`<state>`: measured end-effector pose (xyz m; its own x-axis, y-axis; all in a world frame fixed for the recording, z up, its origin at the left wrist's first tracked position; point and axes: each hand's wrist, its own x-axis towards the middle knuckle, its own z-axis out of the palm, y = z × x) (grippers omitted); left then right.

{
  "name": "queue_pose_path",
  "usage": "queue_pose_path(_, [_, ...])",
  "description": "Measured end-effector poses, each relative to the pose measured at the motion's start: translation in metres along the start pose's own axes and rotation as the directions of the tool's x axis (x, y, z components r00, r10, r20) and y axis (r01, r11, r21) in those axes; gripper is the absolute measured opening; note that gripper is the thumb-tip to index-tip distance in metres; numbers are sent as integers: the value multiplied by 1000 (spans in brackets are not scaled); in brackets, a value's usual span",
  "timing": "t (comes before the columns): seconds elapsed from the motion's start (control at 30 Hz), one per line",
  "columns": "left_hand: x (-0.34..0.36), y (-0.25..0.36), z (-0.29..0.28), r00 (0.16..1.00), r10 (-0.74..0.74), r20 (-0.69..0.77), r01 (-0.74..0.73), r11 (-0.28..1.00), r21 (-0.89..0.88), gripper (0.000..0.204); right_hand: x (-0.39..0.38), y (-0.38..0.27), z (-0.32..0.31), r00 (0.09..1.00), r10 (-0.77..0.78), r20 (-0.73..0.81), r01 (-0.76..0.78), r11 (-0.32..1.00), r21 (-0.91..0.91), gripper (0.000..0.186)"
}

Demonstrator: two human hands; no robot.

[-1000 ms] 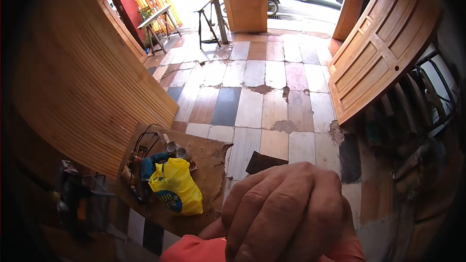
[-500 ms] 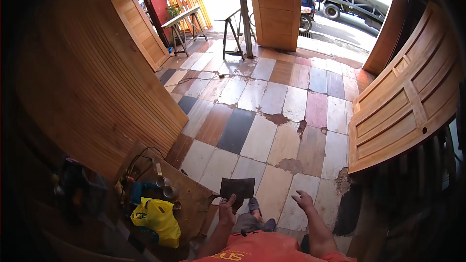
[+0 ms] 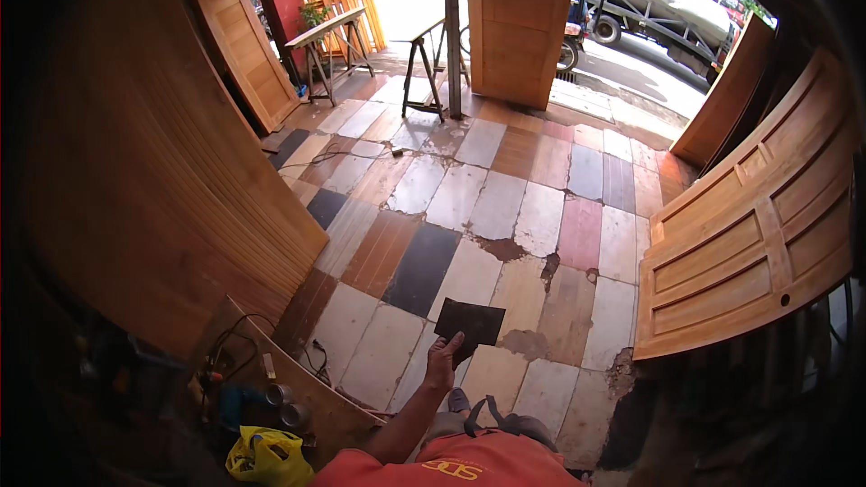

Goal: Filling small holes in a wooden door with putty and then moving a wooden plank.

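Observation:
My left hand (image 3: 441,366) is closed on a black rectangular sheet (image 3: 470,321), sandpaper by its look. The thumb lies on top of the sheet near its close edge, and the fingers beneath are mostly hidden. The sheet is held out flat over the tiled floor, in front of my body. My right hand is out of the picture.
Low on the left, a wooden board (image 3: 343,410) bears a yellow plastic bag (image 3: 270,456), cans (image 3: 294,414) and cords. A panelled door (image 3: 758,225) leans at the right, a grooved wood panel (image 3: 216,189) at the left. Sawhorses (image 3: 422,72) stand farther off on patchwork tiles (image 3: 458,194).
My left hand has carried the sheet forward and to the right. My right hand, open at the right before, has left the picture. The view has shifted, and my body leans differently.

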<state>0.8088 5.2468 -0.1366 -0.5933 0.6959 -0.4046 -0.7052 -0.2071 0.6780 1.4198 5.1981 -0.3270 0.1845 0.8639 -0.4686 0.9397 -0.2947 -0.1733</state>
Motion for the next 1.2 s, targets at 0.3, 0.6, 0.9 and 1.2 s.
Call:
queue_pose_path(0.3, [14, 20, 53, 990, 124, -72, -128, 990, -55, 12, 118, -295, -149, 922, -198, -331, 381, 611, 694, 53])
queue_pose_path(0.6, [-10, -29, 23, 983, 99, -154, -115, 989, -98, 16, 90, -453, -274, 664, -534, -523, 674, 125, 728, 45])
queue_pose_path(0.9, [-35, -29, 12, 946, 195, -257, -233, 964, -126, 15, 63, -472, -251, 735, -629, -252, 375, 67, 925, 57])
queue_pose_path(1.2, [-41, -29, 16, 940, 205, -273, -246, 962, -122, 13, 72, -470, -256, 718, -654, -237, 321, 9, 947, 60])
